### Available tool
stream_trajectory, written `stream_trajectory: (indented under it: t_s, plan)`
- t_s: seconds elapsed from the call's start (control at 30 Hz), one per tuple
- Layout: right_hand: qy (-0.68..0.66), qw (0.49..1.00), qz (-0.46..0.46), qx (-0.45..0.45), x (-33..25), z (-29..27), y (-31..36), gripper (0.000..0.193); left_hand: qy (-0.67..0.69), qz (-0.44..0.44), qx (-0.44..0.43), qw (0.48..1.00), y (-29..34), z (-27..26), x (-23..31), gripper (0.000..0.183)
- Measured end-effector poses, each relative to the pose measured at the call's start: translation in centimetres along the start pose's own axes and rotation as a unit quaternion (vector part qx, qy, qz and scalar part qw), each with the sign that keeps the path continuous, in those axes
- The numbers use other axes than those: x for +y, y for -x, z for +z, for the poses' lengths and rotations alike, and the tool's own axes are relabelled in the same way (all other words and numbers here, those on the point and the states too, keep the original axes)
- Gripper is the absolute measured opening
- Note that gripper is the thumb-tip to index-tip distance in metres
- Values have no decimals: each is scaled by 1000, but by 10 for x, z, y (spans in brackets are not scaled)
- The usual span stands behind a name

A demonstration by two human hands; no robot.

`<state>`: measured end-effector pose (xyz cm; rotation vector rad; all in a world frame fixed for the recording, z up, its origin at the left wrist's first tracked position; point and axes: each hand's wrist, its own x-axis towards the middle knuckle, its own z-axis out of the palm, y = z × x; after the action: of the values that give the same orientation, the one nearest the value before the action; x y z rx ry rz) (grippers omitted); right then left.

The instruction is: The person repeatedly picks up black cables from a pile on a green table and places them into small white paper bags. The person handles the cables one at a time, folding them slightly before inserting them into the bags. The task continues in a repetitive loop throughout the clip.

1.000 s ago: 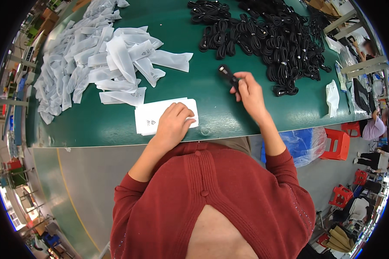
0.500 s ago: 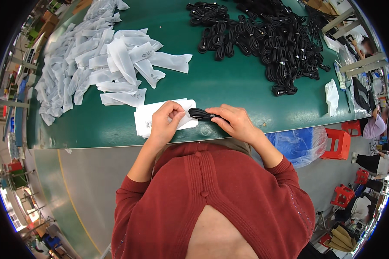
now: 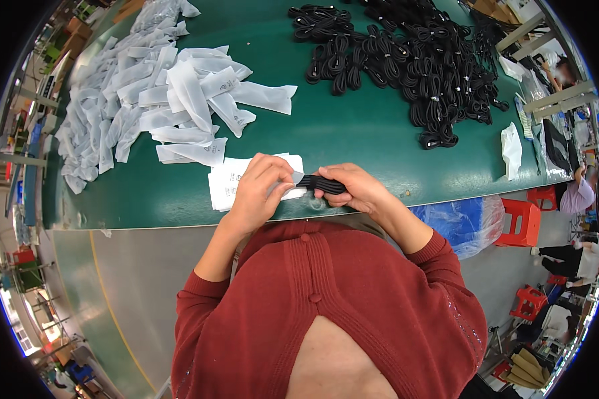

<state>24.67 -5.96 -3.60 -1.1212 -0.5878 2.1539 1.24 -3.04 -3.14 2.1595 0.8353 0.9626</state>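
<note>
My right hand (image 3: 361, 189) is closed round a coiled bundle of black cable (image 3: 326, 185) near the table's front edge. The left end of that bundle sits at the mouth of a translucent plastic bag (image 3: 298, 177), its edge pinched in the fingers of my left hand (image 3: 262, 183). How far the cable reaches into the bag is hidden by my left fingers. Under my left hand lies a stack of flat white bags (image 3: 225, 181) with small dark print.
Filled translucent bags (image 3: 190, 93) are heaped on the left of the green table (image 3: 353, 133). Several coiled black cables (image 3: 432, 86) pile up at the far right. A crumpled white wrapper (image 3: 510, 149) lies near the right edge. A red stool (image 3: 520, 223) stands beyond the front edge.
The cable bundle has come against the bag's mouth, its left end now partly covered. My right hand has shifted its hold along the bundle, and my left fingers have moved slightly right.
</note>
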Motion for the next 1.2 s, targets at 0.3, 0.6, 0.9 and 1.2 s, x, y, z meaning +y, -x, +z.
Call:
stream_trajectory:
  t_s: [0.3,0.6,0.9,1.2]
  plan:
    - [163,981,-96,35,8,13,2,25,-38,29,24,999,-5,-10,-4,15]
    - [469,699,-540,33,-5,31,-8,31,44,-43,37,997,-17,-23,2,7]
    - [605,512,-467,392,-86,-13,-62,34,110,-105,355,922,-64,-99,-28,16]
    - [675,488,-360,420,-77,-76,-67,43,-43,-36,9,998,-5,-6,-17,28]
